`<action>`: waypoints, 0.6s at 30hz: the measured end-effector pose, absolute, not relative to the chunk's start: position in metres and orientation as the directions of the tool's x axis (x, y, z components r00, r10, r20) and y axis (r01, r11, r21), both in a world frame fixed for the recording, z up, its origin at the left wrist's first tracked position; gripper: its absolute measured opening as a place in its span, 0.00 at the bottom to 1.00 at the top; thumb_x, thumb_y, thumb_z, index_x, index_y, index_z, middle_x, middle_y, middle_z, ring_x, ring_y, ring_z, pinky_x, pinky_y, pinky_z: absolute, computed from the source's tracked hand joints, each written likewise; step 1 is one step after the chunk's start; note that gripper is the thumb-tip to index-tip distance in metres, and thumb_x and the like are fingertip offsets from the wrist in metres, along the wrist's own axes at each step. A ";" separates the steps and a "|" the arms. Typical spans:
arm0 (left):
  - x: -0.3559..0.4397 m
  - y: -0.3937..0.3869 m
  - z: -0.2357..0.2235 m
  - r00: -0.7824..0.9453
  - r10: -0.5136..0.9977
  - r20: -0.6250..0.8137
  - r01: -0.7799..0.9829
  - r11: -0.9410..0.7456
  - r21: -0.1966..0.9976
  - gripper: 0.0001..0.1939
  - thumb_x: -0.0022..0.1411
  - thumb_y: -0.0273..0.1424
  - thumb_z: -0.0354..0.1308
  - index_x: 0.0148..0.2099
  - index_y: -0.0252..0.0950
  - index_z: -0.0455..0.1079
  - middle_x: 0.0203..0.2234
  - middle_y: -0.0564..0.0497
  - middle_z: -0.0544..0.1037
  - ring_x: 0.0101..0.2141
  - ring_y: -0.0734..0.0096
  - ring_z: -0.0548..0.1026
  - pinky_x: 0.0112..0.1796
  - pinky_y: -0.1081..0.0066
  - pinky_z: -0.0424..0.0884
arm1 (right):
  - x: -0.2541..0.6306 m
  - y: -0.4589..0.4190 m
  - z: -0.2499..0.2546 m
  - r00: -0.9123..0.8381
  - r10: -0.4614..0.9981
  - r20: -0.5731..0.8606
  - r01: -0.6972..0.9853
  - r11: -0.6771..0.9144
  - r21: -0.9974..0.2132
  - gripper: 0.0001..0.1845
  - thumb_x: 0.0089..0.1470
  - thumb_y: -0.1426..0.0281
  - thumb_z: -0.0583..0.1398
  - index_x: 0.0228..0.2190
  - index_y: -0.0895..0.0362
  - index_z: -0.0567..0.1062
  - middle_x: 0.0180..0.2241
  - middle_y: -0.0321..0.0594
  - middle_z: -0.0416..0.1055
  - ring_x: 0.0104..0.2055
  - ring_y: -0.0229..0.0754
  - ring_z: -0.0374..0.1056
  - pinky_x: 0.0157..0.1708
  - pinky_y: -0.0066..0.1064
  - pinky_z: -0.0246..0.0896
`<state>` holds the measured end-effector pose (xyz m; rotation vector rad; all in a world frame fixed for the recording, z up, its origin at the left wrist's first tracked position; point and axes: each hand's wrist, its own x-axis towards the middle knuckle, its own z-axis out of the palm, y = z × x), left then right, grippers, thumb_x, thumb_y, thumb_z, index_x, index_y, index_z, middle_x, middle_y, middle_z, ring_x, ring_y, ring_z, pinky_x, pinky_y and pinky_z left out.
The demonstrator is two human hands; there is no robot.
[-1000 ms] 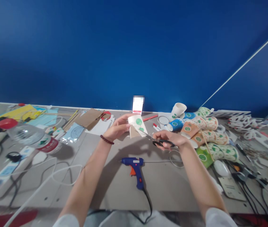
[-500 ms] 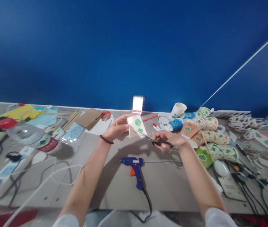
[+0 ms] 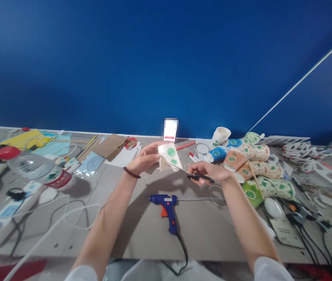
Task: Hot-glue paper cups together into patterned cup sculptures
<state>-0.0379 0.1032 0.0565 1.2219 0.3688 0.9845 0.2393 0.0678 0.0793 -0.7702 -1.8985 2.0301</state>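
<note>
My left hand (image 3: 146, 158) is closed on a cut piece of white paper cup with green dots (image 3: 169, 155), holding it above the grey table (image 3: 142, 226). My right hand (image 3: 207, 171) grips black-handled scissors (image 3: 193, 175), whose blades point left and meet the lower edge of the cup piece. A beaded bracelet (image 3: 132, 173) sits on my left wrist. Directly below both hands lies a blue hot glue gun (image 3: 167, 208) with an orange trigger, its cord running off the near edge.
A heap of printed paper cups (image 3: 250, 168) lies right of my hands. A clear water bottle with a red cap (image 3: 34, 168) lies at left among white cables (image 3: 66, 218). Cardboard pieces (image 3: 111, 146) and a small white card (image 3: 171, 130) stand against the blue wall.
The scissors' handles have closed slightly and my right hand has edged a little left toward the cup piece. My left hand has stayed put.
</note>
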 end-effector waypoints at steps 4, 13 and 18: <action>-0.038 0.103 0.057 0.549 0.794 0.261 -0.443 0.011 0.897 0.21 0.53 0.30 0.67 0.51 0.38 0.75 0.50 0.43 0.78 0.46 0.56 0.77 0.43 0.64 0.72 | 0.240 0.069 0.076 -0.818 0.543 -0.190 0.157 -0.108 -0.982 0.26 0.40 0.53 0.70 0.30 0.59 0.70 0.22 0.31 0.66 0.20 0.30 0.56 0.16 0.22 0.48; -0.039 0.103 0.059 0.556 0.775 0.299 -0.456 -0.016 0.890 0.20 0.54 0.32 0.66 0.50 0.40 0.75 0.60 0.43 0.69 0.53 0.49 0.73 0.47 0.59 0.71 | 0.239 0.069 0.075 -0.792 0.574 -0.207 0.174 -0.113 -0.978 0.24 0.40 0.54 0.70 0.31 0.58 0.70 0.23 0.32 0.67 0.22 0.31 0.56 0.19 0.24 0.47; -0.040 0.103 0.059 0.561 0.772 0.299 -0.453 -0.017 0.892 0.20 0.54 0.32 0.66 0.50 0.40 0.75 0.61 0.43 0.68 0.54 0.48 0.72 0.48 0.58 0.71 | 0.240 0.070 0.073 -0.773 0.590 -0.234 0.212 -0.108 -0.971 0.23 0.39 0.57 0.70 0.31 0.59 0.70 0.23 0.32 0.67 0.23 0.31 0.57 0.22 0.25 0.48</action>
